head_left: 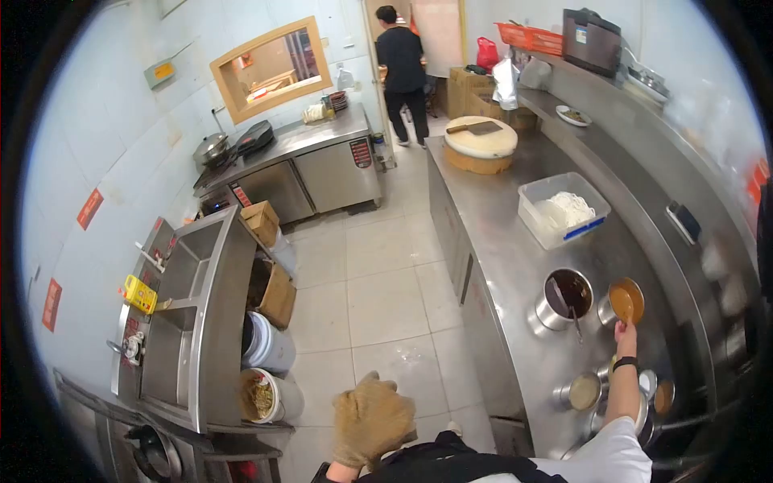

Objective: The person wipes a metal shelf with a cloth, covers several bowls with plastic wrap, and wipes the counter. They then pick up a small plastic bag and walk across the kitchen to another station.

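My right hand [626,336] reaches to the metal pot of orange-brown sauce [626,299], its fingers closed round the thin handle of a spoon that stands in the sauce; the spoon's bowl is hidden. Beside it is a metal pot of dark red-brown sauce [568,292] with a ladle [576,324] leaning over its rim. My left hand [374,420], in a tan work glove, is held low in front of my body above the floor. Its fingers curl under, and whatever they may hold is hidden.
Nearer me stand several small condiment containers [584,392]. Farther along the steel counter [499,241] are a plastic tub of white noodles [564,211] and a round chopping board [481,145] with a cleaver [475,127]. Sinks [171,354] and buckets [272,394] line the left. A person [400,72] stands by the doorway.
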The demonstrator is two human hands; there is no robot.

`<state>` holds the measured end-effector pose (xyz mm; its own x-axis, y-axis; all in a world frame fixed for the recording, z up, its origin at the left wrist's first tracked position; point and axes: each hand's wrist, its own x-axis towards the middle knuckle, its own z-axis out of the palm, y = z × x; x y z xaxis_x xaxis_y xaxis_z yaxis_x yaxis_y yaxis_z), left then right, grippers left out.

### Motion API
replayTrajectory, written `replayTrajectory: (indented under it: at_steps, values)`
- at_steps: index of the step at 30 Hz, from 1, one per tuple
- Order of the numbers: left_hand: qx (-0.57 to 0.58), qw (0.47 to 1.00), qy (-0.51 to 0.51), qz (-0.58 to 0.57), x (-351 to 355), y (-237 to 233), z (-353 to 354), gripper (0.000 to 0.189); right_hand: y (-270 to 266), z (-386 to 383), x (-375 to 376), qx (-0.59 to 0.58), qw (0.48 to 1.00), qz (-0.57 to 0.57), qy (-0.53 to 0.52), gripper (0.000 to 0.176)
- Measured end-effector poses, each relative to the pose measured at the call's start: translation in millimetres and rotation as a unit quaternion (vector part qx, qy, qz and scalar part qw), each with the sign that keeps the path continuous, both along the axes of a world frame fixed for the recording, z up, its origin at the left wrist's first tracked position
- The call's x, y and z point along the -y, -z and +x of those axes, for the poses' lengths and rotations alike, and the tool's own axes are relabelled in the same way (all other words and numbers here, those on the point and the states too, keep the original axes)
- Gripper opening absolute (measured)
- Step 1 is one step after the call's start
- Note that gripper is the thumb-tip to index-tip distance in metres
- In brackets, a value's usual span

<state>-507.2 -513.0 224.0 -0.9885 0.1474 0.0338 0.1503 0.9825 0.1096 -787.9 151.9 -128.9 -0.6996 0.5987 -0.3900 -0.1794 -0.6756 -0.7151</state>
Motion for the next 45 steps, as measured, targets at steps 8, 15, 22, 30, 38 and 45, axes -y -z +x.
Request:
replayTrajectory:
  at_steps: [8,15,22,30,38,45]
  values:
    - [-0.030,0.953,0.302,-0.006,14.3,116.6,5.6,0.019,-331.8,240.5,316.5,-0.049,0.906,0.403,-0.116,0.027]
    - [0.033,0.798,0.561,0.217,-72.4,89.5,43.5,0.034,-433.8,420.5,413.7,-0.302,0.721,0.622,-0.047,0.078]
    - [0.176,0.639,0.730,0.167,-166.9,2.8,130.1,0.042,-448.9,528.9,433.3,-0.535,0.687,0.469,0.147,0.016]
    - [-0.026,0.707,0.707,-0.024,-284.6,-48.1,267.6,0.040,-425.9,706.2,320.0,-0.139,0.632,0.742,0.176,0.064]
    - [-0.072,0.669,0.728,0.129,-399.6,75.6,364.4,0.054,-285.2,764.0,225.0,-0.010,0.977,0.171,0.125,0.048]
    - [0.273,0.647,0.647,0.298,-419.4,38.0,331.9,0.031,-304.5,771.6,79.8,-0.028,0.963,0.135,0.233,0.037]
